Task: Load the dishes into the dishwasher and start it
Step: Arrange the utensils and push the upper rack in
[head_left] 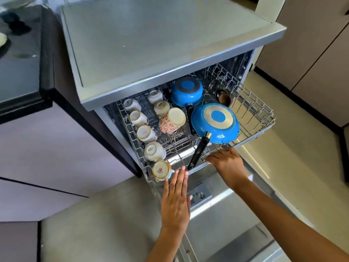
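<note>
Two hands (176, 201), eight cups (146, 133), two pans (215, 122)

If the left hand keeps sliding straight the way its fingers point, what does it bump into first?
Probably the front rim of the upper rack, right at the fingertips of the left hand, beside the frying pan's black handle. Depth is hard to judge; it may already touch.

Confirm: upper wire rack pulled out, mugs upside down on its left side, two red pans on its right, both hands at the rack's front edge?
One error: the two pans are blue, not red, a blue saucepan and a blue frying pan, per the head view. The rest holds: upper wire rack out, upside-down mugs left, left hand and right hand at its front edge.
</note>
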The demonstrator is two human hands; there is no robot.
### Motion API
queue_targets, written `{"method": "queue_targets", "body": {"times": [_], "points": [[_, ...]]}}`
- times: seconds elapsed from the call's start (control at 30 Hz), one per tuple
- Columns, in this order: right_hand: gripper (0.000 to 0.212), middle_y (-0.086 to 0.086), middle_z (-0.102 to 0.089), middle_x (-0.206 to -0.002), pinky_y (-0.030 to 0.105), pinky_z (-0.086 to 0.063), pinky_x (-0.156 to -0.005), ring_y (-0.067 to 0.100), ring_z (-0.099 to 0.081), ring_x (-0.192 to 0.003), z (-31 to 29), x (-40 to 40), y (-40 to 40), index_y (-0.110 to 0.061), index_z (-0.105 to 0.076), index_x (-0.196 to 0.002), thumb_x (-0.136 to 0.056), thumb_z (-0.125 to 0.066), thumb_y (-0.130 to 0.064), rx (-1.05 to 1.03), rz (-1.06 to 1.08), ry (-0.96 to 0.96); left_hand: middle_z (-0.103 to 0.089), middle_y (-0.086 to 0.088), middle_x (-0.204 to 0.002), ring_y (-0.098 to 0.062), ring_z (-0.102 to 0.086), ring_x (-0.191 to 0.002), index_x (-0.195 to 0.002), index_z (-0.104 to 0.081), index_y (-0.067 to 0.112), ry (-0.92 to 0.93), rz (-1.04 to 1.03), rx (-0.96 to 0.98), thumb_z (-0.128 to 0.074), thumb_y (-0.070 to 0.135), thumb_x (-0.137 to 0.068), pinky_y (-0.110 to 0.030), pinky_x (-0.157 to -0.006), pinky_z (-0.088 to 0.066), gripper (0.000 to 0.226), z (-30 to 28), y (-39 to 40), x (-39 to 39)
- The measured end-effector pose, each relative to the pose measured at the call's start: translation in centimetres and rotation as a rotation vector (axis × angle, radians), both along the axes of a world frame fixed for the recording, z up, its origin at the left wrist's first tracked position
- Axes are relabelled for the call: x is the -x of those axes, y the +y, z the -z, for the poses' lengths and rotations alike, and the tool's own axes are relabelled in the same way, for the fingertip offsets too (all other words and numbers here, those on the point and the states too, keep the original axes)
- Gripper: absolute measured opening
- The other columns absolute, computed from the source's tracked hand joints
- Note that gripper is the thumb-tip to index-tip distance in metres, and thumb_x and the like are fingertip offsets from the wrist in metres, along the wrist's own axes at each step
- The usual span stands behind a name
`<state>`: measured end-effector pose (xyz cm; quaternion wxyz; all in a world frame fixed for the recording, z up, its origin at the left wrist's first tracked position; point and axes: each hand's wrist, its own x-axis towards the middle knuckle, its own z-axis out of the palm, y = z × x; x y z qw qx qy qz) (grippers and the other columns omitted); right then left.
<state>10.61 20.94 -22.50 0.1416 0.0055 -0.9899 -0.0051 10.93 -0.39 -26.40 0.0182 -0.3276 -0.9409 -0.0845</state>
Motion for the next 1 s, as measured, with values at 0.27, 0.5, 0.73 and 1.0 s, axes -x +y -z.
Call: {"method": "queue_targets", "body": {"times": [0.27, 0.5, 0.73, 1.0], "points": [[0.044, -0.009, -0.070, -0.083, 0.029, -0.035, -0.082, 0.015, -0.066, -0.082, -1.0, 8.1, -1.1, -0.030, -0.072, -0.091, -0.057, -0.081, -0.004, -0.067, 0.067, -0.186, -0.015, -0.013, -0.157, -0.027, -0.014, -0.145, -0.148, -0.020, 0.003, 0.021, -0.043, -0.005, -0.064, 0.036, -0.085, -0.046, -0.112, -0.021, 0.084, 0.1, 0.2, 7.7], [0.045, -0.006, -0.067, -0.105, 0.029, -0.030, -0.105, 0.015, -0.060, -0.097, -2.1, 16.4, -2.6, -0.033, -0.060, -0.118, -0.088, -0.055, 0.000, 0.047, 0.189, -0.212, -0.020, -0.016, -0.155, -0.030, -0.019, -0.143, -0.146, -0.028, 0.001, 0.051, -0.042, 0.004, -0.058, 0.035, -0.087, -0.044, -0.115, -0.011, 0.075, -0.2, 0.5, 16.6], [0.043, -0.007, -0.067, -0.096, 0.031, -0.037, -0.104, 0.012, -0.061, -0.086, -1.1, 22.9, -2.7, -0.034, -0.056, -0.121, -0.091, -0.052, -0.004, 0.039, 0.194, -0.259, 0.007, -0.010, -0.156, -0.029, 0.006, -0.144, -0.149, 0.000, 0.006, -0.012, -0.092, 0.001, -0.053, 0.040, -0.092, -0.041, -0.113, 0.007, 0.084, -0.6, 0.9, 22.7], [0.057, -0.007, -0.064, -0.112, 0.032, -0.035, -0.105, 0.015, -0.058, -0.103, -1.3, 23.4, -1.0, -0.034, -0.046, -0.132, -0.086, -0.055, -0.001, -0.091, 0.038, -0.219, -0.005, -0.015, -0.157, -0.033, -0.010, -0.144, -0.149, -0.013, 0.002, 0.085, 0.023, 0.015, -0.064, 0.031, -0.086, -0.039, -0.116, 0.007, 0.086, 0.3, 0.0, 24.1]]}}
